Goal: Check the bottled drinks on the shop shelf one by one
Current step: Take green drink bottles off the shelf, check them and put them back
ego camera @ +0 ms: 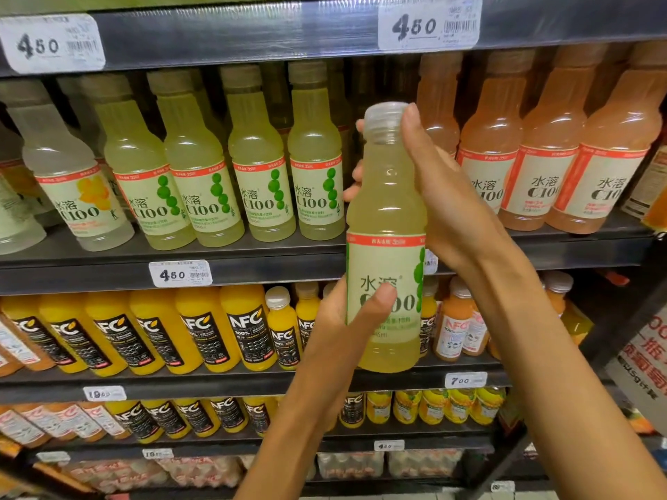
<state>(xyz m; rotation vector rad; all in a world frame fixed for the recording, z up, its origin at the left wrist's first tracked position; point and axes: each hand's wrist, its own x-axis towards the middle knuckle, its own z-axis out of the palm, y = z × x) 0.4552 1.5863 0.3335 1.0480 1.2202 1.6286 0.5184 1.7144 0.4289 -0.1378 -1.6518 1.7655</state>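
I hold a pale green C100 lime drink bottle [386,218] upright in front of the shelf, its label facing me. My left hand [346,319] grips the lower label, thumb across the print. My right hand [436,196] wraps the upper body and neck from the right, thumb beside the clear cap. Behind it, a row of matching lime bottles [231,175] stands on the dark shelf [252,261], with a gap where the held bottle hides the row.
Pink grapefruit C100 bottles [541,157] stand to the right, a lemon one [79,189] to the left. Orange NFC juice bottles [162,330] fill the shelf below, smaller ones [433,405] lower down. Price tags [180,273] line the shelf edges. The rack's dark frame [620,319] runs down the right.
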